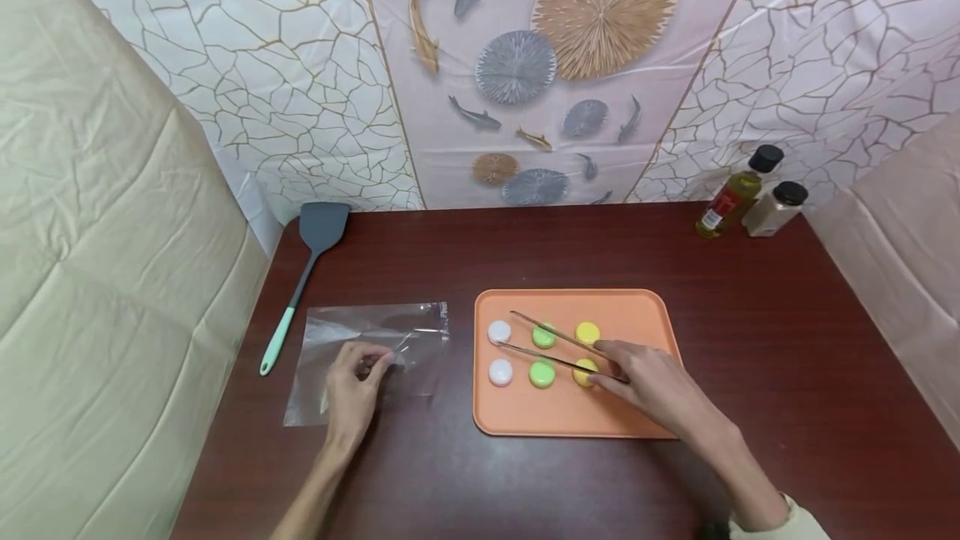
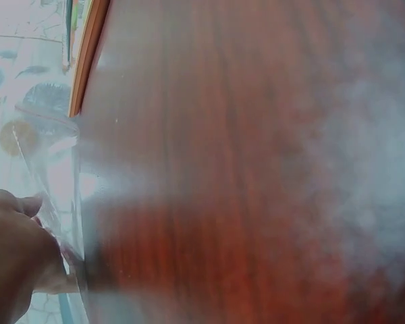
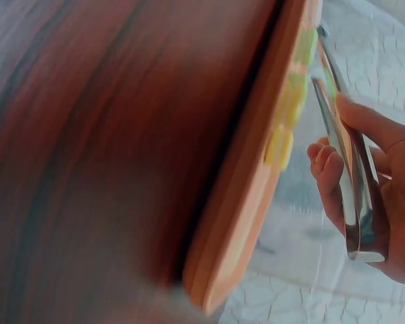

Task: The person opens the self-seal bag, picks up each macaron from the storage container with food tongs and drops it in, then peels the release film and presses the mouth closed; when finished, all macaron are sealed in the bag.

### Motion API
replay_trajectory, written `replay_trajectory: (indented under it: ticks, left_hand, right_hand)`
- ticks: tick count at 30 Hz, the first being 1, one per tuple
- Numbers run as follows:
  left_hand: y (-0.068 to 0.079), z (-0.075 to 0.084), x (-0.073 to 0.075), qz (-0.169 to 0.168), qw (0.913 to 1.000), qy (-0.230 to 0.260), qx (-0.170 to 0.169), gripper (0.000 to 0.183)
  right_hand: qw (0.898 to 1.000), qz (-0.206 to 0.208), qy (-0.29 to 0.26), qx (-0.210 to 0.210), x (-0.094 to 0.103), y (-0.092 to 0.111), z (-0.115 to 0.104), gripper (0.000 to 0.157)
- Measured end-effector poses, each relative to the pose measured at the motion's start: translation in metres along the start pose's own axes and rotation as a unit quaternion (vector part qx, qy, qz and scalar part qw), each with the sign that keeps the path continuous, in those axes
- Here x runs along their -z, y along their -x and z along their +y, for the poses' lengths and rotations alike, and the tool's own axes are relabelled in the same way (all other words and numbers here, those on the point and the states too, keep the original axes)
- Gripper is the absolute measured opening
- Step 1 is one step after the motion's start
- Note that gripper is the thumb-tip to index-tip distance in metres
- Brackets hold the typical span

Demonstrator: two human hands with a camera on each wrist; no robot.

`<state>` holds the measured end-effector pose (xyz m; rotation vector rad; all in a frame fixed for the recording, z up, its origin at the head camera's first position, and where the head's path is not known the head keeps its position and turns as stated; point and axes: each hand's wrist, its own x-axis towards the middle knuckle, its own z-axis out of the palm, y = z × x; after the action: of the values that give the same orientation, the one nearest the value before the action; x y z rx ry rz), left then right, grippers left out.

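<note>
In the head view my left hand (image 1: 354, 390) pinches the top layer of a clear plastic bag (image 1: 322, 373) lying flat on the table, a little left of its strip end. The left wrist view shows the clear film (image 2: 57, 162) raised at the fingertips. My right hand (image 1: 652, 377) grips metal tongs (image 1: 561, 336) over an orange tray (image 1: 577, 419). Their arms are spread with nothing between them; one tip overlaps the far white macaron (image 1: 498, 332). Also on the tray are a near white macaron (image 1: 500, 372), two green macarons (image 1: 542, 373) and two yellow macarons (image 1: 587, 332).
Left of the bag lies a spatula (image 1: 322, 227) with a dark blade and mint handle. At the back right corner stand an oil bottle (image 1: 729, 205) and a black-capped seasoning jar (image 1: 775, 209). A patterned backdrop (image 1: 300, 65) rises behind the dark wooden table (image 1: 450, 482).
</note>
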<state>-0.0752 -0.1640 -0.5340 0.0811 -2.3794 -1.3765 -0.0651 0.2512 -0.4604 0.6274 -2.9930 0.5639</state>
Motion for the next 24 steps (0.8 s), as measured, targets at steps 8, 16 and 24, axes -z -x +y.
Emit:
replay_trajectory:
  ticks: [8, 16, 24]
  left_hand:
    - [0.0, 0.002, -0.002, 0.005, 0.9998, 0.02, 0.007, 0.009]
    - [-0.003, 0.004, -0.003, 0.002, 0.9987, 0.036, 0.035, 0.012]
    - [-0.002, 0.007, 0.0, 0.001, 0.9966, 0.052, 0.064, 0.014]
  right_hand:
    - [1.0, 0.008, -0.01, 0.007, 0.012, 0.012, 0.014, 0.025]
    - [0.998, 0.033, -0.034, -0.049, 0.034, 0.06, 0.06, 0.023]
    - [0.998, 0.045, -0.034, -0.036, 0.022, 0.08, 0.085, 0.025]
